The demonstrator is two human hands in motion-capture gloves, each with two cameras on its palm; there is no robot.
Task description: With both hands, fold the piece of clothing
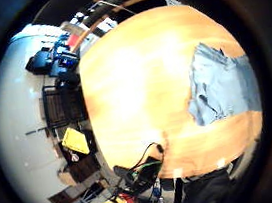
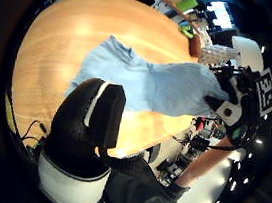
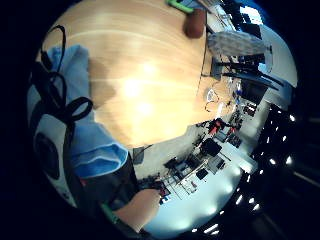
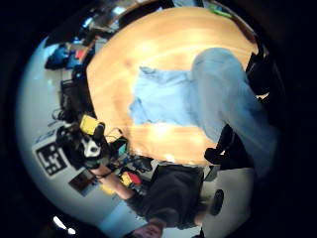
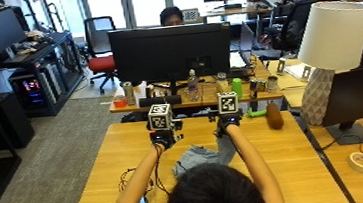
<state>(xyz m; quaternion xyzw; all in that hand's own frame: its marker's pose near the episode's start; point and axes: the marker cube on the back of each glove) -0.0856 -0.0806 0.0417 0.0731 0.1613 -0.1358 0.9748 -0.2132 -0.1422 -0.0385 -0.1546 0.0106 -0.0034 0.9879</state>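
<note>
Blue garment [image 5: 203, 157], rumpled, one end lifted

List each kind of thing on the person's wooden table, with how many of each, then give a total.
Light blue garment: 1
Brown cylinder: 1
Green tool: 1
White lamp: 1
Tape roll: 1
Total: 5

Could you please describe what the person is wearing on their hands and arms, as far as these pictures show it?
Both the left hand and the right hand wear black gloves. In the left thumb side palm view the left glove's thumb shows a white stripe and a white cuff band. The forearms are bare, with no sleeves reaching them.
</note>
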